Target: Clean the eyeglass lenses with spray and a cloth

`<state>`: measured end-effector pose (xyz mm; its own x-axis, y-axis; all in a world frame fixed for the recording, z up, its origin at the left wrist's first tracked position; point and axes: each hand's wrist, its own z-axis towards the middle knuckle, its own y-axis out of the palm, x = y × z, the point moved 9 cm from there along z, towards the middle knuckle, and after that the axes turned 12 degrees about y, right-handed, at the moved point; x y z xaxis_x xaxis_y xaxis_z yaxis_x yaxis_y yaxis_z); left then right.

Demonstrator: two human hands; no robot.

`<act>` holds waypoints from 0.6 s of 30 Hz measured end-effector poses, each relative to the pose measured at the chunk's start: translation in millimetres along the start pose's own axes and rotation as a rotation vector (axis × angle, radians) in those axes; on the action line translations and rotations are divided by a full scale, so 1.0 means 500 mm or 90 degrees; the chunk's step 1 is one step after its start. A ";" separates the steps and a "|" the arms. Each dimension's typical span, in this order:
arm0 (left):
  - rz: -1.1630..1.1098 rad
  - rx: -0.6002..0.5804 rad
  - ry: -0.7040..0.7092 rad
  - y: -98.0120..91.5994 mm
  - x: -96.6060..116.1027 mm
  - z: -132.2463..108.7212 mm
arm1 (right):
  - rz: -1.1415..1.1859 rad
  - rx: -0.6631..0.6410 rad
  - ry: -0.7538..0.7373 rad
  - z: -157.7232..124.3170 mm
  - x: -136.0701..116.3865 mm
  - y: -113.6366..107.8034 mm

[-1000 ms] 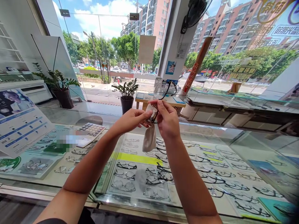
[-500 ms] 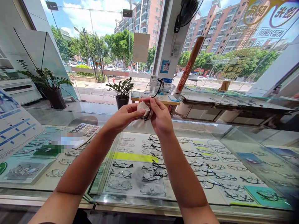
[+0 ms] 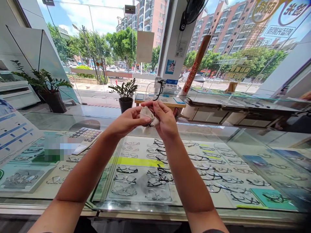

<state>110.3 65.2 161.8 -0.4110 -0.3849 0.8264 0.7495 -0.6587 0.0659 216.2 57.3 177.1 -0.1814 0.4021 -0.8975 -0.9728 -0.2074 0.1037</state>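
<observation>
My two hands meet out in front of me, above the glass counter. My left hand (image 3: pixel 128 122) pinches a pale cloth (image 3: pixel 146 114) with dark print on its lower part, thumb and fingers closed on it. A pair of eyeglasses (image 3: pixel 160 90) rises from between the hands, its dark temple pointing up and a thin rim showing beside it. My right hand (image 3: pixel 165 119) closes its thumb and fingers around the eyeglasses, with the cloth against its palm side. Cloth and fingers hide the lower part of the eyeglasses.
Beneath my arms, the glass display counter (image 3: pixel 136 207) holds rows of eyeglass frames. A calculator (image 3: pixel 85 136) lies left of my left forearm, near a tilted printed board (image 3: pixel 18 136). Beyond stand a potted plant (image 3: pixel 125 104) and a small wooden table (image 3: pixel 167 103).
The cloth has shifted and folded differently between my fingers, and the eyeglasses have tilted, with more of the rim and temple showing above my hands. The view has moved slightly.
</observation>
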 end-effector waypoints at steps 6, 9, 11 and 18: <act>-0.001 -0.024 0.013 0.005 -0.008 0.004 | 0.000 0.000 -0.002 -0.001 0.003 -0.003; 0.015 -0.051 -0.012 0.001 -0.022 0.002 | 0.015 -0.004 -0.007 0.003 0.008 -0.003; 0.014 -0.065 -0.021 -0.003 -0.028 0.001 | 0.032 -0.008 -0.004 0.005 0.012 0.000; 0.026 -0.027 0.063 0.000 -0.016 0.006 | 0.121 -0.030 -0.035 0.001 0.005 0.006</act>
<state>114.9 70.3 157.0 -0.4318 -0.4719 0.7687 0.7445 -0.6675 0.0084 212.6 58.3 175.5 -0.3702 0.3995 -0.8386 -0.9127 -0.3247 0.2482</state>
